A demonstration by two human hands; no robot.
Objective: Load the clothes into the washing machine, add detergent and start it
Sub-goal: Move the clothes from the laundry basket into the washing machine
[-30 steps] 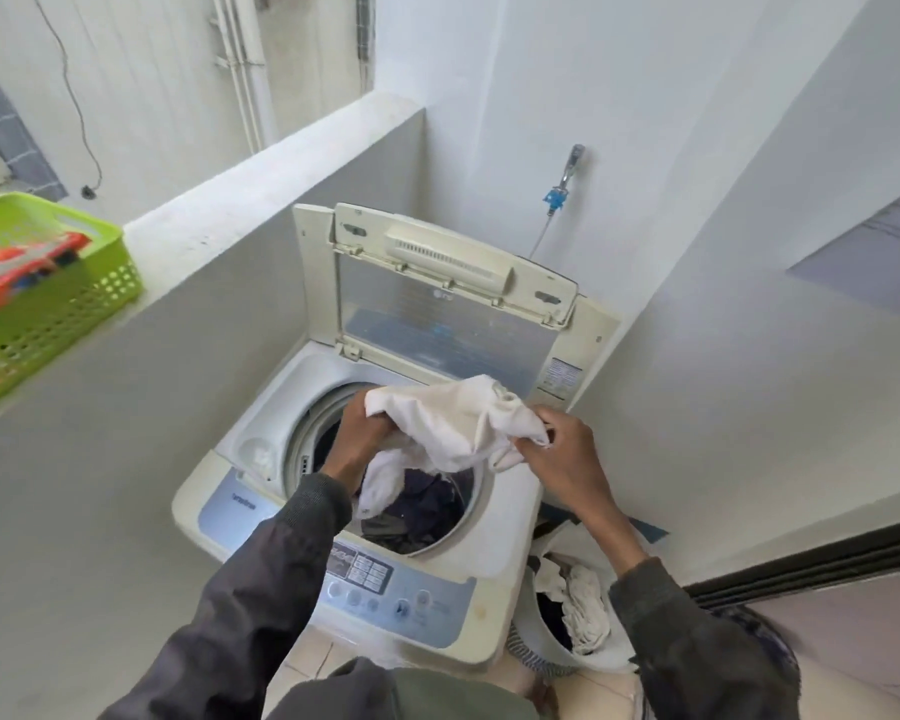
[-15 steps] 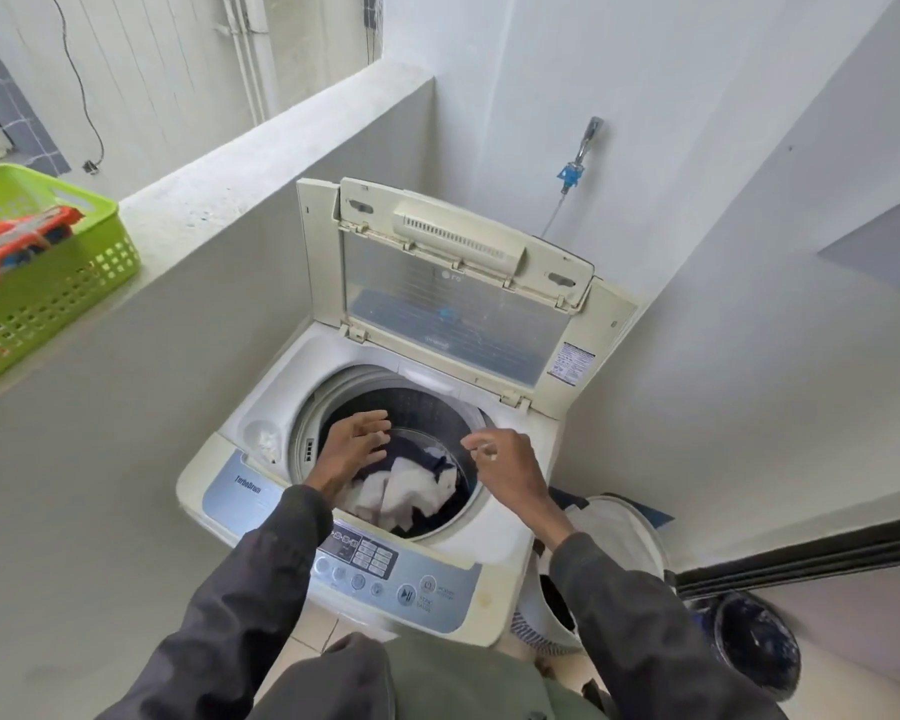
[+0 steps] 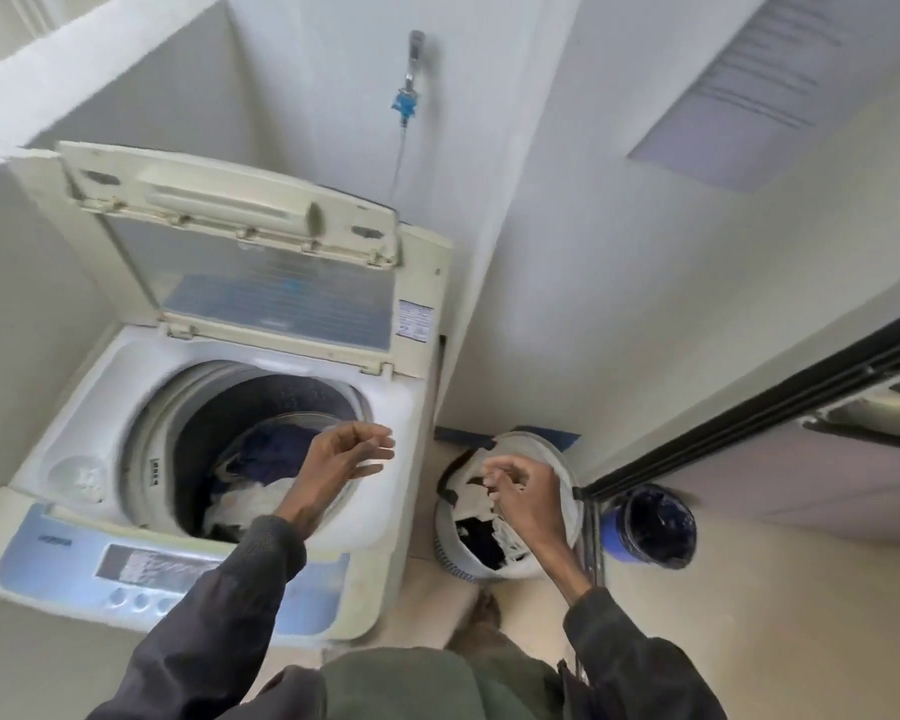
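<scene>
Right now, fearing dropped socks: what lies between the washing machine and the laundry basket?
Head view: only a narrow strip of bare floor separates the washing machine from the laundry basket.

The control panel (image 3: pixel 162 566) is smeared by motion, its buttons unreadable. The sticker (image 3: pixel 414 321) has print too small to read. The right hand (image 3: pixel 523 498) hides part of the laundry basket (image 3: pixel 445 537); whether it pinches cloth, I can't tell.
</scene>
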